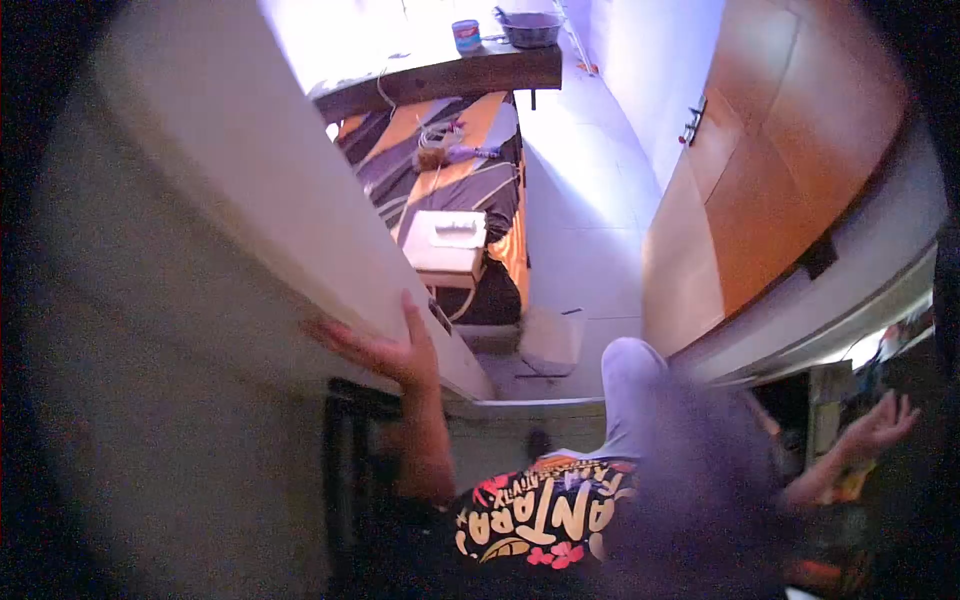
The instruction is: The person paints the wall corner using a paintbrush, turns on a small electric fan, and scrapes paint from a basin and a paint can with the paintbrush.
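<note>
My left hand (385,345) is raised against the edge of the pale wall (290,200) beside the doorway, its thumb apart from the fingers and nothing held. At the lower right, my right hand (880,425) is lifted in the air with its fingers apart and holds nothing. It is nearest to a dim shelf (828,405). Between the two hands, my raised knee in pale trousers (632,375) points toward the doorway. Below it shows a black shirt with printed letters and flowers (545,520).
Through the doorway are a bed with a striped cover (450,180), a white box (445,240), and a dark ledge (450,78) holding a blue tub (466,36) and a basin (532,30). An orange-brown door (790,180) stands open on the right.
</note>
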A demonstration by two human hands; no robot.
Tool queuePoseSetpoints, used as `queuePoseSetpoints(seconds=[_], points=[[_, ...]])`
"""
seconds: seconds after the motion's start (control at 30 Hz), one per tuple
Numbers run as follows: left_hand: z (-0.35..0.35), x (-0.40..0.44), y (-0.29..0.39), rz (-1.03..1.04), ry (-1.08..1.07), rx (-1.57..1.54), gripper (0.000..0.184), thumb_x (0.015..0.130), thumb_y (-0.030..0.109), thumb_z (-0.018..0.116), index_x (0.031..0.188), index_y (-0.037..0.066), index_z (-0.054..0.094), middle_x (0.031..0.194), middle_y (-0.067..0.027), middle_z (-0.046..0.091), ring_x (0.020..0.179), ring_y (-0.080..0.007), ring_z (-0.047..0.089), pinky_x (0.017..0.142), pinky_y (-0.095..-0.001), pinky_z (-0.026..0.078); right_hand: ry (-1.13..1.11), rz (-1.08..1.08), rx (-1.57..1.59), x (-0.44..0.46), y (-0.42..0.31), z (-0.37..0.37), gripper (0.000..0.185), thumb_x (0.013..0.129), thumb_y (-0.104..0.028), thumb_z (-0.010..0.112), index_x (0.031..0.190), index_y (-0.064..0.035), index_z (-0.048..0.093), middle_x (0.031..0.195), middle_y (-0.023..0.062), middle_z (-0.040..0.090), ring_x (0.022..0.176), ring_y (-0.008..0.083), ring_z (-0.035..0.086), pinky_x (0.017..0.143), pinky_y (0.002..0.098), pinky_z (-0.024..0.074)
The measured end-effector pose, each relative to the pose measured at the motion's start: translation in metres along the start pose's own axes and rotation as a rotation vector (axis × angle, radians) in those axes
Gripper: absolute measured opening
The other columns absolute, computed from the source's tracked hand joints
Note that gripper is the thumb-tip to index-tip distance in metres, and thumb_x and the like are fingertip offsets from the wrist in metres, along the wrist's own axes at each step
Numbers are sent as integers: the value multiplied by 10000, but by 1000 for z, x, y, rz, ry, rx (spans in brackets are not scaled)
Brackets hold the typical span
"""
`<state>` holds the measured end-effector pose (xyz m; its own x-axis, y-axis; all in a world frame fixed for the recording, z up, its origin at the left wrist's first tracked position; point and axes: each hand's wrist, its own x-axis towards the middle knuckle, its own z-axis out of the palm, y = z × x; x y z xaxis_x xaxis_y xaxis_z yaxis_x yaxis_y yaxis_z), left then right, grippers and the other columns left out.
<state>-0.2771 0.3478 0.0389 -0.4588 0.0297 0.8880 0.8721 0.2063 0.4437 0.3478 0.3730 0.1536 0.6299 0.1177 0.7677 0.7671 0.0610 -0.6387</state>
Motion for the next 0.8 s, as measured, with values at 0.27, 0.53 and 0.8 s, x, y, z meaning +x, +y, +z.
queuePoseSetpoints(seconds=[0.27,0.53,0.8], points=[[7,-22,-6,83,59,5,884,847,165,768,1505,-5,202,1547,-323,164,1372,-511,304,1060,-607,350,283,262,-168,-14,-9,29,394,930,-223,576,1292,-69,601,1026,161,682,770,288,612,720,471,481],[12,-45,-28,-143,241,-44,811,891,173,717,1497,-15,213,1477,-265,340,1311,-394,412,1092,-516,372,-283,-80,507,-127,-14,284,141,918,-86,597,1038,-14,612,893,83,663,728,167,623,673,298,528],[103,-58,22,-122,114,1043,1275,674,672,768,1524,-2,99,1504,-401,32,1386,-579,96,1053,-754,88,-864,-172,743,-242,-11,665,313,966,-158,543,1237,-4,570,914,74,657,796,127,585,720,292,491]])
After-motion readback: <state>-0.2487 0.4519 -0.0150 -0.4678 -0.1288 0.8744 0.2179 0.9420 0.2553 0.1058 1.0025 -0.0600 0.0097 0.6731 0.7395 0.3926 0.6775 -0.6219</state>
